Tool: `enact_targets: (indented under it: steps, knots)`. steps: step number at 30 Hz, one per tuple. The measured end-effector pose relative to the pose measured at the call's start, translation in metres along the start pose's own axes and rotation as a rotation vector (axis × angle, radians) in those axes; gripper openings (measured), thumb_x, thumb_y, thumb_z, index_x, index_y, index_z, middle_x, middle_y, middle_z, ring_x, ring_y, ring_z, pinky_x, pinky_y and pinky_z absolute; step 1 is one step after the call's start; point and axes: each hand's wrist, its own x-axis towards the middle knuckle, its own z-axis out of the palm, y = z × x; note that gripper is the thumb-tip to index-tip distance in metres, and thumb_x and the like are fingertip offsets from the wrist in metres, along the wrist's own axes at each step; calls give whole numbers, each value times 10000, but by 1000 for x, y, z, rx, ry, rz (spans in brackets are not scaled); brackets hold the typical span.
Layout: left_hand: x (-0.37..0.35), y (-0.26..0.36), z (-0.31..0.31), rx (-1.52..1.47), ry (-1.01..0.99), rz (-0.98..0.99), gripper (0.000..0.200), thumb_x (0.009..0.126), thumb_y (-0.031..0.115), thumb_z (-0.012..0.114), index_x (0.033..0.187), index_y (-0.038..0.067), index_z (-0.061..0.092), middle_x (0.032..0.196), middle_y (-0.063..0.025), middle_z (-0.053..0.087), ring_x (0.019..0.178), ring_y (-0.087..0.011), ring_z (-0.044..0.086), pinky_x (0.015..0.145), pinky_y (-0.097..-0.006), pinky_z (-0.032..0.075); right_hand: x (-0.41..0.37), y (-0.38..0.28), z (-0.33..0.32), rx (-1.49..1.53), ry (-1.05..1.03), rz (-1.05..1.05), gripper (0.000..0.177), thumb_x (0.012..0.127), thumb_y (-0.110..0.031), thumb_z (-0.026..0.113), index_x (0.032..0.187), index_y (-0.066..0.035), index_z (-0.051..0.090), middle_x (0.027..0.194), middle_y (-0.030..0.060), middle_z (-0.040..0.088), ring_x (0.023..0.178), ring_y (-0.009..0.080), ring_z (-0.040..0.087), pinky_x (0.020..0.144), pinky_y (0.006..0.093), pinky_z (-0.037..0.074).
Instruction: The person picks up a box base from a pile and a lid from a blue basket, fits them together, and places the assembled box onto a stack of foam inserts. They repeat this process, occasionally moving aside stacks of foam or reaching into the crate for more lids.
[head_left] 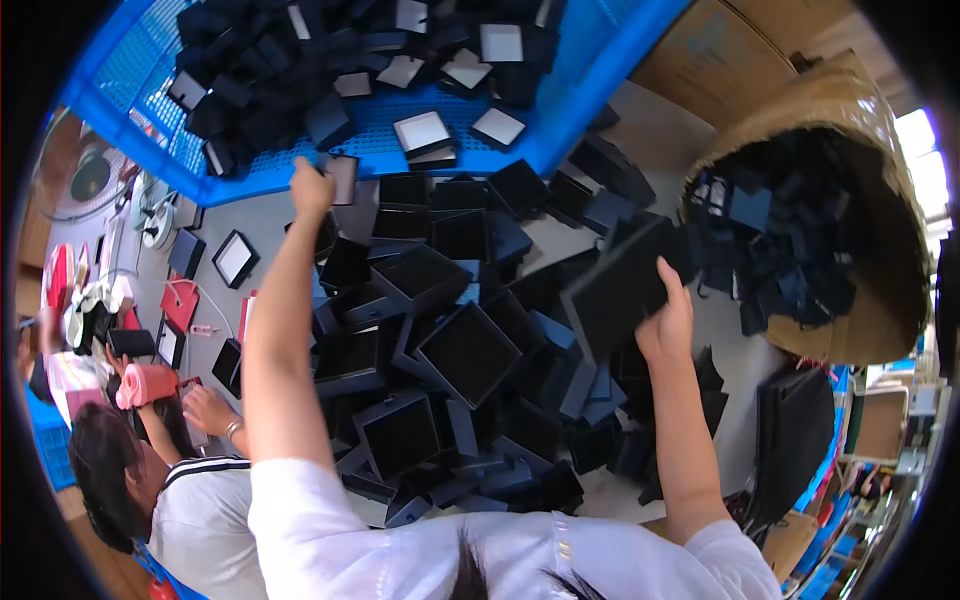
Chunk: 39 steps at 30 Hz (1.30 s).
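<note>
My left hand [312, 190] is at the near rim of the blue plastic crate [225, 188], its fingers closed at the edge of a small dark box [342, 181] with a pale grey face. In my right hand [670, 322] is a larger flat black box [625, 285], tilted and slightly blurred, gripped by its right side above the pile. Between my arms lies a heap of black open boxes [470, 352], jumbled at many angles. Inside the crate are many small dark boxes, some showing white inner faces, such as a box [422, 132] near the front.
At the right, a large cardboard carton [870, 110] lies tipped with dark pieces inside. A person [200, 510] works at the left, hands near a pink roll [147, 385]. Cables, a red piece [180, 302] and a white-faced box [236, 258] lie on the left table.
</note>
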Motion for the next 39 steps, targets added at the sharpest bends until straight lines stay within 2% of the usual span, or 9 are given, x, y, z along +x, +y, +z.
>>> enact_targets:
  steps: [5,7,9,11,18,27,33,36,39]
  knots:
    - [-114,96,-105,-552,147,552,547,804,-60,387,1344,10,337,1173,-297,557,1019,-434,601,865,-470,472,0,3,51,19,-53,-420,439,896,-71,583,1318,-102,462,1258,74,548,1149,232,543,983,390,447]
    - [-179,129,-129,-595,-19,582,536,866,-43,373,1392,38,311,1226,-262,544,1045,-412,600,897,-449,461,-2,9,69,94,-84,-536,492,890,-45,596,1349,-69,421,1243,93,544,1126,216,545,952,339,458]
    - [-216,148,-110,-621,149,651,397,964,89,383,1357,34,353,1232,-239,530,1071,-371,585,929,-417,436,-3,18,85,51,-44,-703,443,890,-29,584,1314,-16,458,1241,105,539,1108,195,546,960,313,442]
    - [-251,172,-112,-910,-34,423,359,1020,224,355,1313,22,398,1230,-213,518,1110,-334,549,966,-385,399,-28,15,103,-327,52,-959,451,887,-50,596,1314,-6,457,1233,112,537,1088,195,551,950,308,445]
    - [-276,202,-108,-1091,12,418,331,1024,291,383,1202,31,482,1115,-146,561,1014,-247,548,907,-334,413,-43,-6,89,-486,-55,-1232,447,862,-45,619,1284,12,482,1190,123,554,1035,197,580,895,301,478]
    - [-283,206,-128,-1049,78,568,308,1020,275,401,1168,28,511,1012,-113,558,893,-207,529,845,-312,414,-47,-22,94,-514,-158,-1310,425,806,-57,659,1214,-3,555,1079,124,568,956,213,572,846,324,476]
    - [-286,204,-120,-1057,42,489,293,887,139,644,1119,20,511,952,-100,584,938,-157,563,835,-298,441,-59,-11,102,-673,-56,-1589,416,789,-25,662,1194,7,571,1099,149,572,934,244,576,838,342,479]
    - [-280,197,-131,-1340,-218,250,446,817,115,720,1185,34,482,1061,-110,566,975,-175,553,842,-302,474,-46,-16,101,-196,142,-985,406,862,-34,607,1247,30,498,1177,144,582,1073,216,566,944,334,454]
    - [-295,201,-136,-1076,6,356,655,728,153,785,1270,51,431,1194,-181,521,1138,-272,514,1000,-384,389,-57,10,109,-378,-59,-1070,384,885,-69,602,1240,30,496,1218,125,557,1115,209,537,975,326,414]
